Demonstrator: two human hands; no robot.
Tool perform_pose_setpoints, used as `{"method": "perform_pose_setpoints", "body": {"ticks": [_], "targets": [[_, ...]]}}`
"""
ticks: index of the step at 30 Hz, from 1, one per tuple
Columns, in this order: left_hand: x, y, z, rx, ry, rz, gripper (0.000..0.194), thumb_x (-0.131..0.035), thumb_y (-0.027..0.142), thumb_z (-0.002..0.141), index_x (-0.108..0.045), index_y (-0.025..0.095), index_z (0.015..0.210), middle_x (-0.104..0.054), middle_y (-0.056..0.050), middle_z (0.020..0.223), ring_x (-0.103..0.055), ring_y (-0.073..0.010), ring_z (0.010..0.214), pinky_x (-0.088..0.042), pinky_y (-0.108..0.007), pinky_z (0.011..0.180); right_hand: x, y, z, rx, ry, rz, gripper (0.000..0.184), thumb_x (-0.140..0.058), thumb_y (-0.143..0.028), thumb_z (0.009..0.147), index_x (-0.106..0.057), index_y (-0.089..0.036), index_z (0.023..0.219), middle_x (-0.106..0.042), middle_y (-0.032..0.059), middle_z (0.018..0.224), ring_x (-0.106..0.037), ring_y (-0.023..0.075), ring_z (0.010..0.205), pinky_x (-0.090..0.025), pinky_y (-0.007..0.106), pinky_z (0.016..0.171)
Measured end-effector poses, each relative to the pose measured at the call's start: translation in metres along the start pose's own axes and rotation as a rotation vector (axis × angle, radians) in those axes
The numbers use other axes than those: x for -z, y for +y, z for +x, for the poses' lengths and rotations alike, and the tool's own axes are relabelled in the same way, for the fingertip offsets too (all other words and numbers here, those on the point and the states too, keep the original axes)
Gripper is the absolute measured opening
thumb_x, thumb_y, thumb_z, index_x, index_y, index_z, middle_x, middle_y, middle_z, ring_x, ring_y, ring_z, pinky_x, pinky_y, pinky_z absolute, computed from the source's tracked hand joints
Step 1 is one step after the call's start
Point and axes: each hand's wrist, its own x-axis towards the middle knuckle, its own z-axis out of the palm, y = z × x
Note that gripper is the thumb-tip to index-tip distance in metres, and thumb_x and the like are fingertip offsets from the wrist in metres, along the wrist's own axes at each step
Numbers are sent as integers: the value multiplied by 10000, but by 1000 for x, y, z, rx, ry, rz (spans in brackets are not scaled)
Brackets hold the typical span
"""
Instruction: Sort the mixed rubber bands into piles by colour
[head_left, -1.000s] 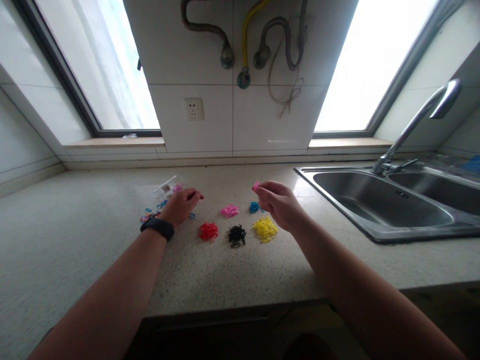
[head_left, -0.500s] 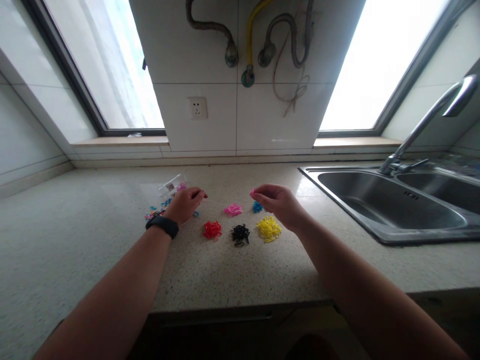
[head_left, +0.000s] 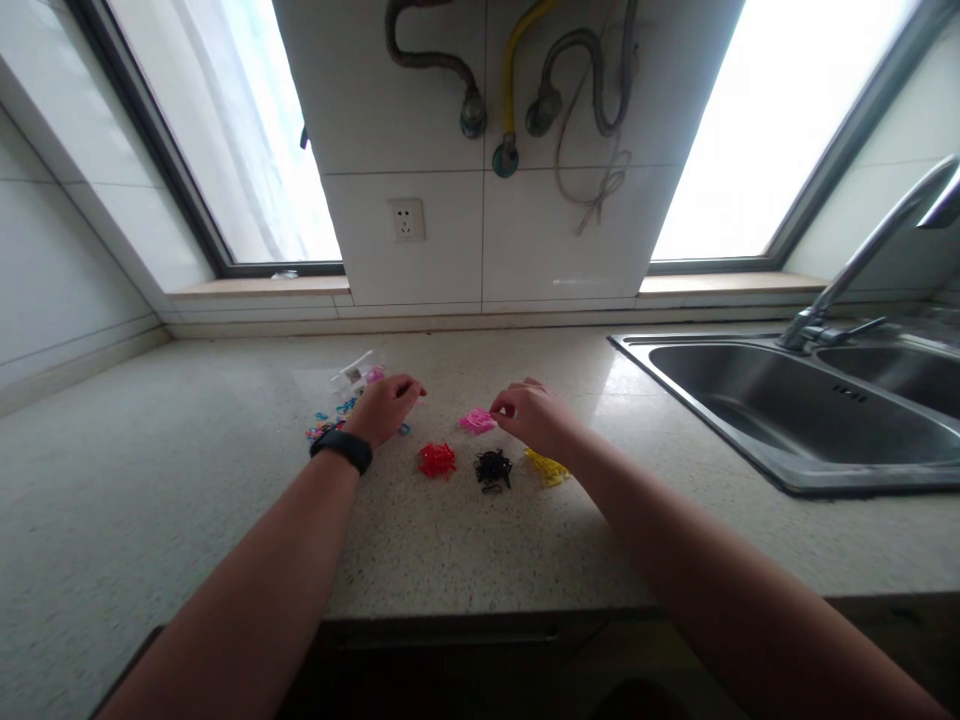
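Note:
My left hand (head_left: 384, 410), with a dark band on its wrist, is closed in a pinch; what its fingertips hold is too small to make out. Under and beside it lie mixed small coloured bands (head_left: 321, 428), and behind it a clear plastic bag (head_left: 358, 372) with something pink inside. My right hand (head_left: 538, 415) is pinched at the right edge of a pink pile of small bands (head_left: 475, 420); anything in its fingertips is hidden. Nearer me sit a red pile (head_left: 437, 460), a black pile (head_left: 493, 468) and a yellow pile (head_left: 547, 468), partly covered by my right forearm.
The speckled countertop (head_left: 420, 560) runs to the tiled wall. On the right is a steel double sink (head_left: 705, 455) with a faucet (head_left: 855, 265). A socket (head_left: 407, 220) and hoses (head_left: 510, 80) are on the wall between two windows.
My right hand has moved left and down to the pink pile, and the pink band seen in its fingertips no longer shows. It now hides the blue pile. The view has shifted slightly.

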Motion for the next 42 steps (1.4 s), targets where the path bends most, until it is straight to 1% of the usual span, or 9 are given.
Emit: {"method": "perform_pose_setpoints", "body": {"ticks": [4,9,12,15,20,25,29,36,42], "targets": [[0,0,0,-15,22,42,388,-446,407,921,-738,151,915,-671,-45,702,-568,-159,619,-391,-267,580,-7,6,6,-8,-33,-48,110,-667,-242,837,-770,-229,874,-740,49,827,-592,218,833,-417,318,758],[-1,-4,2,6,-10,82,333,-474,374,914,-742,179,942,-736,-68,843,-654,-198,774,-450,-295,694,-7,6,6,-7,-48,-16,114,-662,-272,855,-766,-224,864,-740,51,812,-612,211,833,-425,318,778],[-2,-8,4,-12,-16,136,314,-486,341,906,-752,182,964,-746,-79,887,-659,-205,798,-469,-303,720,-3,5,3,-23,-19,-13,159,-632,-305,881,-756,-215,843,-735,53,785,-618,209,822,-423,313,758],[-2,-13,6,-62,0,209,279,-525,298,878,-763,177,957,-742,-93,916,-653,-214,827,-481,-320,779,0,3,0,-33,2,-8,195,-599,-319,897,-748,-213,828,-732,50,773,-622,207,810,-417,305,722],[-1,-20,8,-75,14,296,249,-569,289,851,-774,178,940,-728,-107,899,-643,-233,875,-470,-355,877,3,4,-2,-54,14,0,208,-585,-315,899,-740,-210,807,-731,55,763,-618,209,793,-408,304,692],[0,-25,8,-56,-13,333,217,-636,348,818,-784,208,893,-723,-97,836,-639,-246,851,-462,-376,877,7,8,-4,-64,47,25,212,-577,-314,908,-739,-217,810,-725,49,746,-610,207,796,-410,306,711],[0,-23,8,-56,-30,334,238,-641,394,819,-786,210,861,-721,-104,829,-635,-248,836,-464,-375,851,10,12,-5,-101,73,30,204,-583,-309,901,-740,-224,803,-724,45,730,-606,220,808,-401,311,692],[0,-17,7,-52,-43,294,182,-653,343,804,-771,205,810,-717,-104,831,-636,-245,836,-465,-365,833,13,15,-7,-117,76,37,218,-565,-305,896,-747,-225,806,-728,56,737,-608,227,800,-398,322,673],[-1,-3,3,-16,-50,212,241,-600,347,855,-756,165,883,-727,-107,861,-636,-218,757,-465,-336,714,15,17,-9,-126,76,42,215,-564,-296,893,-744,-228,798,-720,55,714,-602,217,781,-398,312,663]]}}
